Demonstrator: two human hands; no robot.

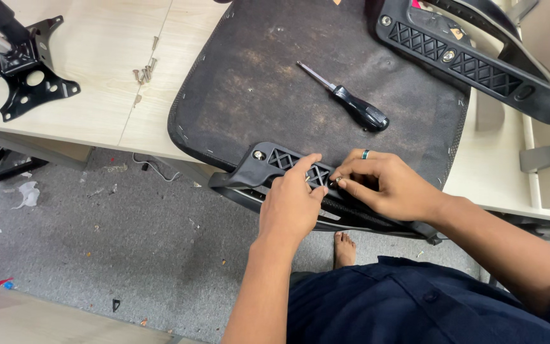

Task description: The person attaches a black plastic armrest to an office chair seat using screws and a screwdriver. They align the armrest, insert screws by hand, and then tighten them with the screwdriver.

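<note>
Head view: both hands meet on the near black armrest bracket (288, 171) lying on the upturned seat base (275, 83). The left hand (291, 207) presses its fingers together beside the right hand (386, 185), which pinches what looks like a small screw. One bolt (259, 155) is already seated; the screwdriver (348, 102) lies apart, untouched.

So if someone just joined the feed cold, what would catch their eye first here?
First, the two hands, left hand and right hand, pinching at one spot on the black plastic armrest bracket at the near edge of the upturned seat base. Next, the black-handled screwdriver lying loose mid-seat, and the loose screws on the table to the left.
</note>
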